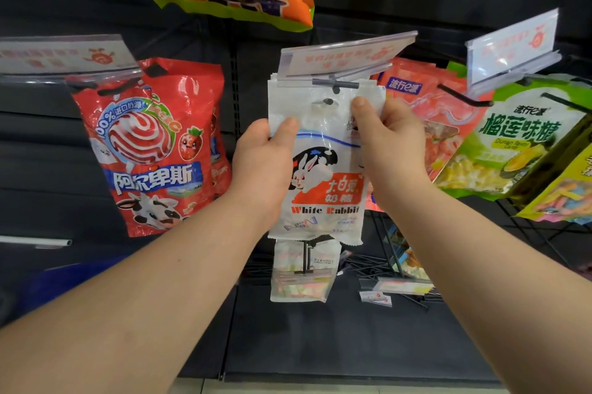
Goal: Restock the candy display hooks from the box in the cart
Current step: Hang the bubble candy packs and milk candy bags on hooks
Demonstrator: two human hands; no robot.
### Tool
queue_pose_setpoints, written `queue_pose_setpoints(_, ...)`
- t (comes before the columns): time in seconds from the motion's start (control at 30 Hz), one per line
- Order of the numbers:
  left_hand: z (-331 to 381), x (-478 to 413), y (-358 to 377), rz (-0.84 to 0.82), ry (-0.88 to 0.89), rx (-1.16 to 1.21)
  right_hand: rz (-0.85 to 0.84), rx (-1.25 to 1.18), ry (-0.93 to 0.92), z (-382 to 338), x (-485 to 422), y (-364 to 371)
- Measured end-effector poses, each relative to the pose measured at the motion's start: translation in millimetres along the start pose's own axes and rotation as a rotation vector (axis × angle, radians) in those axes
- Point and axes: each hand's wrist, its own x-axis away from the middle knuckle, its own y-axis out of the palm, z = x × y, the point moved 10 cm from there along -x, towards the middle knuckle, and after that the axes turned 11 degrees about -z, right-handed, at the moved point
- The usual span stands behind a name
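**White film, small hole: seating the White Rabbit candy bag [320, 188] on its hook [335, 84]**

The bag is upright just under the clear price-label holder [346, 53], held by both upper edges. The left hand [261, 166] pinches the left edge, thumb in front and fingers behind. The right hand [389, 143] pinches the top right corner the same way. The hang hole [327, 102] sits just below the grey cross-piece at the hook's end, and something dark shows in it. Whether that is the hook tip already through, I cannot tell.

The step looks to be threading the hole onto the hook. Keep the header strip flat and taut between the two thumbs and bring hole and tip level. Then push straight back along the wire rather than up into the label holder. The film looks thin, so a skewed push could tear the hole. Steer clear of the red milk-candy bag [150, 143] on the left and the durian candy bag [512, 143] on the right. The box and cart are out of view.
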Motion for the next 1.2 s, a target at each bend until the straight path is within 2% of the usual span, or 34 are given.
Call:
queue_pose_setpoints(0.2, 4.2, -14.0, -4.2, 0.016, 0.077, -0.113, 0.006, 0.079, -0.029, 6.5, -8.6, 0.0)
queue_pose_setpoints(0.37, -1.7, -23.6, -4.9, -0.063, 0.130, -0.188, -0.058, 0.086, -0.005, 20.1, -9.7, 5.2)
queue_pose_setpoints(0.6, -0.8, -48.7, 1.4, -0.146, 0.175, -0.277, -0.058, 0.090, 0.033, 26.4, -31.5, 4.0)
queue_pose_setpoints(0.83, 4.2, -78.2, -0.3, -0.109, 0.136, -0.408, -0.085, 0.089, 0.089, 34.3, -62.0, 10.2)
queue_pose_setpoints(0.97, 3.0, -88.5, -1.5, -0.103, 0.093, -0.379, -0.107, 0.117, 0.111, 34.5, -74.2, 14.5)
queue_pose_setpoints(1.07, -3.0, -88.1, -2.2, -0.093, 0.041, -0.228, -0.108, 0.127, 0.114, 34.4, -75.3, 13.4)
queue_pose_setpoints(1.2, -12.0, -81.1, -13.7, 0.033, -0.001, -0.101, -0.060, 0.136, 0.138, 35.4, -70.3, 7.5)
